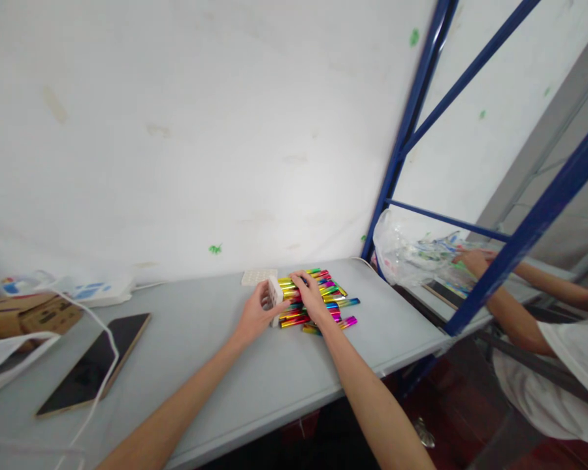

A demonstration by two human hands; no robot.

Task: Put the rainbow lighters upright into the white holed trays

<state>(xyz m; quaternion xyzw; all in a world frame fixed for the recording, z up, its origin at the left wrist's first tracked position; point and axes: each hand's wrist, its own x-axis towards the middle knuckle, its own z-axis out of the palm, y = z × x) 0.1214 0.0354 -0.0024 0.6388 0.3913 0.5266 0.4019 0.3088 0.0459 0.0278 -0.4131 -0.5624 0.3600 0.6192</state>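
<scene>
My left hand (255,316) grips a small white perforated block (275,299), held upright on the grey table (215,365). My right hand (310,295) lies over a pile of shiny rainbow-coloured tubes (338,301), its fingers curled onto the tubes right beside the block. Whether one tube is pinched between the fingers is hidden. A second white perforated block (257,277) lies flat just behind, near the wall.
A dark phone or tablet (95,361) with a white cable lies at the left, near a cardboard box (24,314) and a white power strip (102,292). A blue metal rack (514,241) stands at the right. Beyond it another person's hand (473,260) touches a plastic bag (406,251).
</scene>
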